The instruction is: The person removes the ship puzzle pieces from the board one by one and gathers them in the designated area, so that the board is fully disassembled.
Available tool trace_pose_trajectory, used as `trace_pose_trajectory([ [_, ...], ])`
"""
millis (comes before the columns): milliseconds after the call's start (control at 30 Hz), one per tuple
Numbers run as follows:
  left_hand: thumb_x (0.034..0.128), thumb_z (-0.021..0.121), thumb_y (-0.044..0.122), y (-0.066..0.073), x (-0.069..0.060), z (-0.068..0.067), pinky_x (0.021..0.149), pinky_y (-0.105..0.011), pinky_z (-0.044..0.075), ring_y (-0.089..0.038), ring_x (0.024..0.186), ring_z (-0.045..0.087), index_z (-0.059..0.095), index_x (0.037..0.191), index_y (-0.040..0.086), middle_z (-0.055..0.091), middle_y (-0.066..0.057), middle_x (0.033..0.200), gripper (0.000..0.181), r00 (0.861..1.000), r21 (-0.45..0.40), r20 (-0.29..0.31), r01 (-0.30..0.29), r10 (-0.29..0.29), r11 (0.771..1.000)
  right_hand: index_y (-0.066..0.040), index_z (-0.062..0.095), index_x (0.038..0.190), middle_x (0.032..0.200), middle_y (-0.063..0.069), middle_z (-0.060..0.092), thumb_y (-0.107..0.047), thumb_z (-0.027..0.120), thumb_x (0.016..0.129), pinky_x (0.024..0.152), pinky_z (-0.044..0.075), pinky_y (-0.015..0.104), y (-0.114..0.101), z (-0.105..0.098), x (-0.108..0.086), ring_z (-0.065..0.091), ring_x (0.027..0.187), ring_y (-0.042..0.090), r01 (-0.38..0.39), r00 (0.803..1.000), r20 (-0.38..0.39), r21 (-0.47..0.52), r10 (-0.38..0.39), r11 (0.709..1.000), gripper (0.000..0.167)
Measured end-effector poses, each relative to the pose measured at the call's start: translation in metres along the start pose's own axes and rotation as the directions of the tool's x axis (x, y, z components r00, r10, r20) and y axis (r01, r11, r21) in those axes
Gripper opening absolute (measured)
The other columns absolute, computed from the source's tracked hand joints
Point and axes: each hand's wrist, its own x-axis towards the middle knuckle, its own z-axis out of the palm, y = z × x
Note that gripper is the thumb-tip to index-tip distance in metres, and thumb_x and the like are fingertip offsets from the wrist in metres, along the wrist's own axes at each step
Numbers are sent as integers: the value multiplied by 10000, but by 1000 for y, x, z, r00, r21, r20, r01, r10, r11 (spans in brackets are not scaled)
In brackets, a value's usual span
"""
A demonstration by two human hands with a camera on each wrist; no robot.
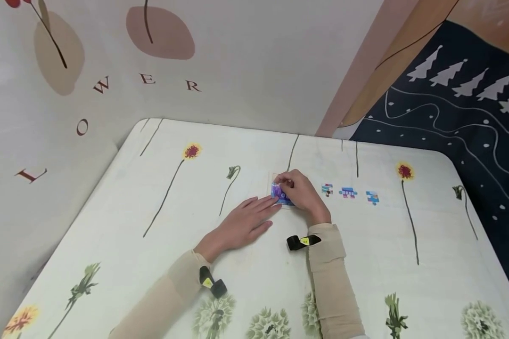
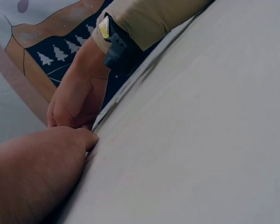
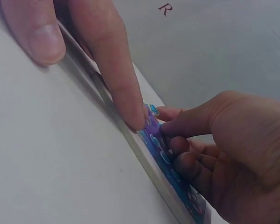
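A small blue and purple puzzle (image 1: 275,190) lies in a thin pale tray (image 3: 151,173) on the table. My left hand (image 1: 248,223) lies flat at its left side with fingers straight; in the right wrist view one left fingertip presses the tray's edge beside the purple part of the puzzle (image 3: 154,135). Over the puzzle, my right hand (image 1: 302,192) bends its fingers and pinches a small puzzle piece (image 3: 152,110) at the far edge between thumb and forefinger. That piece is mostly hidden by the fingers. The left wrist view shows both hands (image 2: 77,100) meeting, with the puzzle hidden.
Right of the tray, three loose puzzle pieces (image 1: 327,189), (image 1: 348,192), (image 1: 372,197) lie in a row on the flower-print tabletop (image 1: 152,188). A lettered wall covering (image 1: 246,84) rises behind the table, and a dark tree-print cloth (image 1: 441,117) hangs at the right.
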Motion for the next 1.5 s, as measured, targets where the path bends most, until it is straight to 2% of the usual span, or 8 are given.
trace_pose_trajectory([
  [200, 1131, 363, 363, 0, 1, 0, 1271, -433, 156, -181, 1573, 201, 336, 1635, 186, 290, -36, 1687, 534, 1000, -9, 10, 9, -9, 1000, -50, 732, 1155, 933, 97, 643, -57, 577, 1041, 790, 456, 364, 1, -2, 0, 554, 839, 237, 0, 1000, 8, 64, -1, 998, 193],
  [500, 1128, 368, 362, 1, 3, 0, 1266, -436, 173, -181, 1571, 211, 367, 1623, 180, 296, -34, 1688, 527, 1000, -20, 6, 29, -29, 999, -31, 737, 1134, 985, 98, 701, -118, 648, 1030, 838, 500, 351, 3, -6, -1, 612, 866, 209, -44, 999, 9, 120, 43, 992, 162],
  [700, 1117, 422, 331, 4, 4, 1, 1257, -435, 204, -200, 1556, 262, 433, 1591, 156, 335, -53, 1675, 506, 999, -42, -23, 37, -38, 998, -41, 757, 1113, 951, 89, 704, -150, 682, 1018, 797, 498, 329, 4, -6, -3, 602, 824, 204, -83, 997, 6, 161, 83, 983, 163],
  [1067, 1105, 466, 315, 6, 1, -1, 1248, -432, 227, -207, 1543, 293, 493, 1552, 134, 369, -65, 1657, 483, 997, -63, -41, 66, -68, 996, -46, 773, 1094, 895, 77, 729, -119, 674, 1018, 677, 518, 259, 7, -2, -2, 620, 702, 166, -58, 998, 1, 223, 60, 973, 145],
  [1500, 1111, 448, 328, 6, 7, -2, 1252, -412, 209, -186, 1549, 275, 484, 1559, 152, 350, -39, 1668, 483, 998, -57, -28, 61, -63, 996, -16, 761, 1119, 838, 78, 710, -124, 675, 1020, 652, 520, 244, 11, -8, -3, 622, 682, 172, -81, 994, -40, 322, 99, 943, 169],
])
